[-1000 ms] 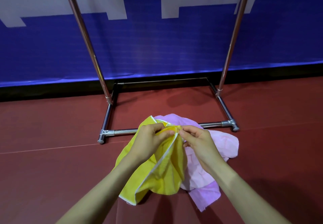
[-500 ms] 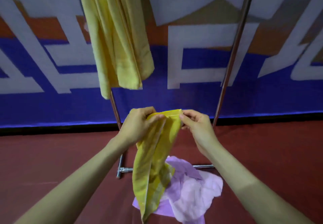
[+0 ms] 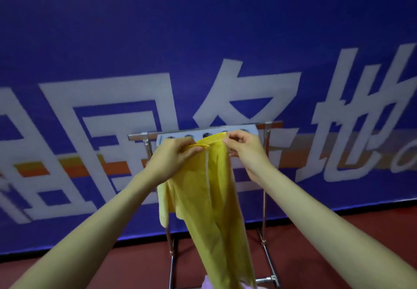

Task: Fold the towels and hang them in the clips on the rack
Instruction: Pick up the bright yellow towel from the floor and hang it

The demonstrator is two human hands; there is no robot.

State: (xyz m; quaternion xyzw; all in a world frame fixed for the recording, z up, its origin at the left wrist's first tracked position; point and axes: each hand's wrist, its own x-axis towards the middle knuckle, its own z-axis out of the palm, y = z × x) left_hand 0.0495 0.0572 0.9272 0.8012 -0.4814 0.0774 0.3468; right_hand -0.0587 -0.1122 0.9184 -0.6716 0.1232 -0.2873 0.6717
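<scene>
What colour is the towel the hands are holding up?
Yellow. The towel shows best in the head view, pinched by both hands at its top edge.

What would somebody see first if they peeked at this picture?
Probably the bright yellow towel hanging in the middle, pinched along its top edge by the left hand and the right hand. Right behind them is the top of a shiny metal rack with a pale strip of clips. The big blue wall with huge white letters fills the whole background.
</scene>
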